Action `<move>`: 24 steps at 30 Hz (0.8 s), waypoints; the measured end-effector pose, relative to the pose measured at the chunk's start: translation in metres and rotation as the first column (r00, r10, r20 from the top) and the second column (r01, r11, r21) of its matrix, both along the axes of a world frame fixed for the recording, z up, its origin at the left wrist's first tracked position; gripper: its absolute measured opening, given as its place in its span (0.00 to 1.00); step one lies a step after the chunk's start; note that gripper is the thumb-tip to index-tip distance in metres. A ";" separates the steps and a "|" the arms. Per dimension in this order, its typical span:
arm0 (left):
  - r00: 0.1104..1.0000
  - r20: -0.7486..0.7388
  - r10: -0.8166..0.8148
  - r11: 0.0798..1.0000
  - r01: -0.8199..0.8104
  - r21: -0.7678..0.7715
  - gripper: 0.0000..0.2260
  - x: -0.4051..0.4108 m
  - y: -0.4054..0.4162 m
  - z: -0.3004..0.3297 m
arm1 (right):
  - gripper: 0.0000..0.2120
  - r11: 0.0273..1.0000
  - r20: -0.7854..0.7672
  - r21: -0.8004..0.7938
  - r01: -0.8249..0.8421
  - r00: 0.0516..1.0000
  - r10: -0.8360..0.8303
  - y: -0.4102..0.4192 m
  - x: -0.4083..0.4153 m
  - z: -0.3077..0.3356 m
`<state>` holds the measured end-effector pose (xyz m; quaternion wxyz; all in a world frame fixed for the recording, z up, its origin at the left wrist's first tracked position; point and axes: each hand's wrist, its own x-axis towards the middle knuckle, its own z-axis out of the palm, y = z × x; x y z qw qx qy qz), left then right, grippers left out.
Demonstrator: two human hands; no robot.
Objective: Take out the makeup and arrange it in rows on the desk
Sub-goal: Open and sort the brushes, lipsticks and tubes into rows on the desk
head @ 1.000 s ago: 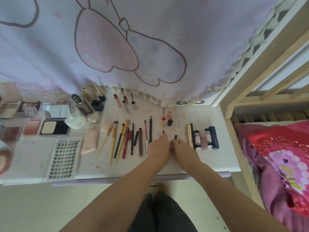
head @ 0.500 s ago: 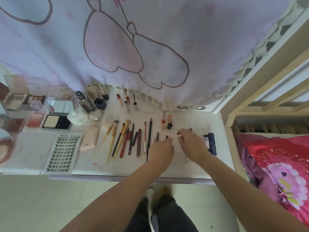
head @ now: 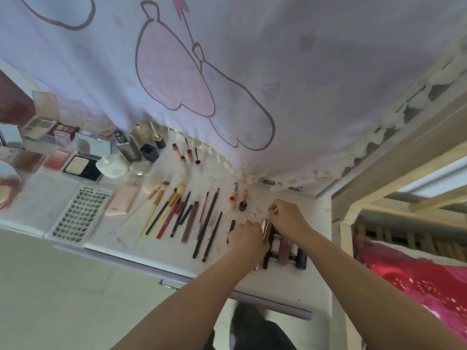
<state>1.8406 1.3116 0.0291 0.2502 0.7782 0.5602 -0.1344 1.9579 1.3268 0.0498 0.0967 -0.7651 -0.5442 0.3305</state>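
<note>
While both hands are working at the desk's (head: 290,281) right end, the left hand (head: 246,237) is curling beside a gold tube (head: 264,227), though what it grips is hidden. That tube is lying with its long axis running front to back, between the two hands and touching the lipstick row (head: 284,248). The right hand (head: 288,217) is pinching something small, unidentifiable, just beyond it.

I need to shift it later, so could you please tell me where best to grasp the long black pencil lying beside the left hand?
Pinch the long black pencil at mid-shaft from above, thumb and finger on its two long sides. It lies flat on the desk, with narrow gaps to its neighbours, so a slim fingertip grip probably suits best.
</note>
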 end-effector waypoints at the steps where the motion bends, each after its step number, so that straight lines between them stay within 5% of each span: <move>1: 1.000 0.001 0.006 1.000 -0.006 0.004 0.17 -0.001 -0.003 -0.001 | 0.10 1.000 -0.001 0.004 -0.010 1.000 0.010 0.001 0.001 0.000; 7: 0.990 0.139 -0.034 0.969 -0.002 0.246 0.15 -0.014 -0.010 0.008 | 0.21 0.983 0.004 -0.128 -0.134 0.991 0.135 0.000 -0.005 0.016; 10: 0.954 0.280 -0.104 0.929 -0.007 0.370 0.16 -0.028 -0.014 0.011 | 0.21 0.979 -0.124 -0.113 -0.167 0.980 0.153 -0.002 -0.013 0.030; 12: 0.906 0.422 -0.013 0.968 -0.094 0.232 0.14 -0.035 -0.017 0.018 | 0.16 0.988 -0.200 -0.070 -0.140 0.972 0.123 -0.003 -0.015 0.037; 14: 0.817 0.550 0.170 0.985 -0.143 -0.092 0.12 -0.040 -0.015 0.028 | 0.13 0.992 -0.346 -0.079 -0.095 0.936 0.062 -0.006 -0.013 0.043; 18: 0.525 0.648 0.552 0.765 -0.010 -0.644 0.13 -0.061 -0.009 0.054 | 0.12 0.995 -0.612 -0.077 -0.066 0.791 0.005 -0.021 -0.012 0.052; 21: 0.461 0.661 0.592 0.705 0.100 -0.702 0.14 -0.078 -0.005 0.064 | 0.11 0.996 -0.617 0.033 -0.084 0.782 0.086 -0.027 -0.020 0.061; 24: 0.531 0.673 0.515 0.765 0.069 -0.640 0.13 -0.086 -0.002 0.072 | 0.09 0.989 -0.644 0.011 -0.144 0.756 0.117 -0.028 -0.021 0.070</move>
